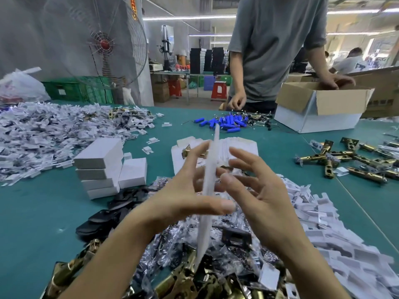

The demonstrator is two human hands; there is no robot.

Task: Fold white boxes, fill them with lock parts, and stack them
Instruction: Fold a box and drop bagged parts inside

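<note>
Blank: flat box blank stands upright and edge-on at table centre, sandwiched between both hands. Likely about to be popped open for folding.
Left hand: left hand holds the blank, thumb crossing its near edge, fingers nearly straight along its left face.
Right hand: right hand is spread wide with fingers lightly bent. Thumb tip touches the blank's right face, nothing gripped.
Finished: closed white boxes stacked at 9 o'clock, probably kept off the parts so the stack stays level.
Supply: spare blanks at 12 o'clock, just behind the hands.
Parts: brass latches and bagged parts at 6 o'clock, near the worker.
Room: bare green table at 8 o'clock. White clip pile crowds 4 o'clock.
Edge: near table edge not visible.
</note>
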